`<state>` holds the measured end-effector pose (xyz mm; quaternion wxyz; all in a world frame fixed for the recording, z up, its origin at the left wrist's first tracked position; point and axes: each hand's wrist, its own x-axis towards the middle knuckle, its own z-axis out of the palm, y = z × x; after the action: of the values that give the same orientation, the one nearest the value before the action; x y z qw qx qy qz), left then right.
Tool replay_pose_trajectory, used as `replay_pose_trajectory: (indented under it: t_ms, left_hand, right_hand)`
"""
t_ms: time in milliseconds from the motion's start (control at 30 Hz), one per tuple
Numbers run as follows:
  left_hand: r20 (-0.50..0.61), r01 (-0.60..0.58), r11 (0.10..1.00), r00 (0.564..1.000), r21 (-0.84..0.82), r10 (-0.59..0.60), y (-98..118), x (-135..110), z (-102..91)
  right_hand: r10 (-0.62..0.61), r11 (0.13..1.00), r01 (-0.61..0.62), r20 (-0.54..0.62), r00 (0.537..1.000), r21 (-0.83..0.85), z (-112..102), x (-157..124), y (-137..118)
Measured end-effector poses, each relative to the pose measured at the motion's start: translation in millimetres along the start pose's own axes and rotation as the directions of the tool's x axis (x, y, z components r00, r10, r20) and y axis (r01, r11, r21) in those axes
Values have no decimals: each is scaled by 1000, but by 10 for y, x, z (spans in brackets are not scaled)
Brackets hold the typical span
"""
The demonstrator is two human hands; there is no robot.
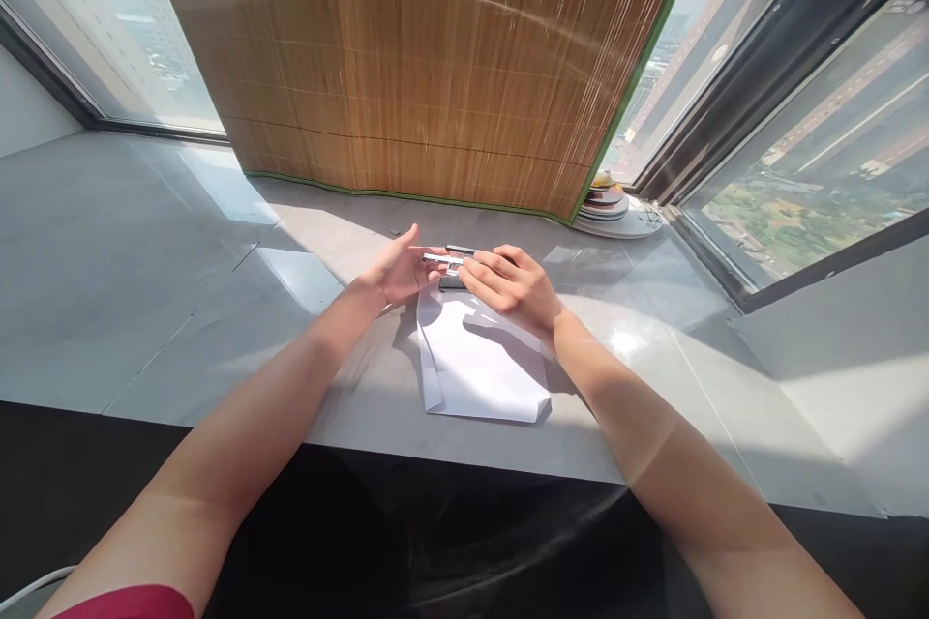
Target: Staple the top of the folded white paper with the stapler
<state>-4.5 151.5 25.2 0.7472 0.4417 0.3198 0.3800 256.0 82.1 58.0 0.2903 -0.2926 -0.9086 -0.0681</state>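
A white folded sheet of paper [479,363] lies on the grey stone sill [145,290] in front of me. Above its far edge both hands meet around a small dark and silver metal object, probably a stapler [451,269]. My right hand [512,290] has its fingers curled over the object. My left hand [398,269] is cupped beside it, thumb raised, fingertips touching its left end. How much of the paper sits inside the object is hidden by my fingers.
A bamboo blind [435,68] with green edging hangs down to the sill behind my hands. A stack of plates [614,208] stands at the right by the window frame [733,116]. The sill's front edge runs just below the paper.
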Motion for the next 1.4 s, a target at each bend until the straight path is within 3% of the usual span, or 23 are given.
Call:
replay_pose_trajectory:
  t_ms: [100,200,267,333,400,467,533,600,733,867,933,1033,1100,1267,1400]
  left_hand:
    - [-49,1,1000,999,21,0,8,3,8]
    - [-60,9,1000,998,17,-8,28,-20,37]
    - [-83,-8,1000,997,-3,7,53,-35,41]
    - [-140,-84,996,987,-30,79,92,-40,24]
    - [-209,-223,974,954,-26,213,143,-33,-6]
    - [-266,-368,930,895,14,358,196,-22,-27]
    - [-295,-453,891,846,45,445,237,-14,-24]
    - [-298,-481,876,832,33,468,256,-13,3]
    - [-214,-460,888,869,-19,446,246,-37,90]
    - [-90,-423,904,900,58,427,216,-82,175]
    - [-30,-407,907,911,105,412,195,-112,213]
    - [45,-412,895,911,170,411,167,-164,259]
    - [81,-443,871,896,212,436,159,-198,282]
    - [129,-466,836,884,290,449,167,-261,341]
    - [189,-411,857,911,311,368,157,-293,400]
  right_hand:
    - [2,1000,-3,-20,1000,-24,9,20,6]
    - [91,995,-94,-124,988,-14,13,-2,25]
    - [219,976,-212,-219,951,55,20,-31,38]
    - [398,914,-353,-268,877,200,26,-63,61]
    - [545,805,-450,-181,819,385,27,-95,96]
    - [604,687,-508,-18,797,519,30,-124,134]
    - [599,619,-537,99,795,572,44,-146,164]
    - [577,611,-541,142,804,578,70,-159,182]
    - [513,665,-524,183,838,533,103,-169,203]
    - [476,684,-548,275,835,481,56,-162,206]
    - [486,706,-519,203,850,482,20,-144,181]
    - [487,813,-399,-120,865,423,-14,-92,89]
    - [415,886,-326,-249,875,329,-23,-50,-5]
    - [202,969,-166,-198,959,186,-29,19,-232]
    - [152,977,-127,-143,978,172,-35,23,-309]
